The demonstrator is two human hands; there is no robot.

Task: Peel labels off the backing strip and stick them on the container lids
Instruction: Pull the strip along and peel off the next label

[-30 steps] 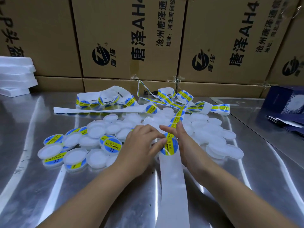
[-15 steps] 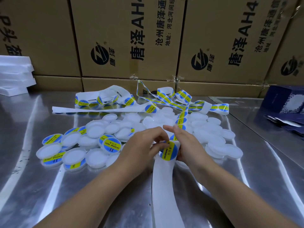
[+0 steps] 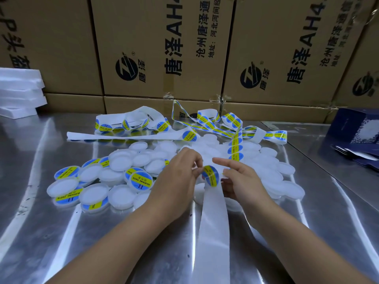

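— Looking at the middle of the frame, what have the hands got hold of?

— The left hand point(image 3: 180, 175) pinches the left edge of a round blue-and-yellow label point(image 3: 211, 176) with curled fingertips. The right hand point(image 3: 244, 181) grips the white backing strip point(image 3: 214, 232) just beside the label's right edge. Its thumb and lower fingers are curled on the strip, and its index finger is stretched out straight above. Whether the label is fully free of the strip I cannot tell.

— Where does the strip run?

— Its bare part drops from the hands to the bottom edge of the frame, over the shiny metal tabletop point(image 3: 61, 232). The part loaded with labels climbs from behind the right hand to a tangle of strip in the upper centre.

— And the lids?

— A heap of white container lids point(image 3: 121, 162) lies on the tabletop behind the hands and on both sides of them. Several at the left of the heap carry labels, among them a labelled lid point(image 3: 140, 180) reading "SOLDERING PASTE". Those at the right are plain.

— Anything else?

— Printed cardboard boxes point(image 3: 164, 48) fill the top of the frame. White foam sheets point(image 3: 18, 93) are stacked at the upper left. A dark blue box point(image 3: 356, 128) sits at the right edge.
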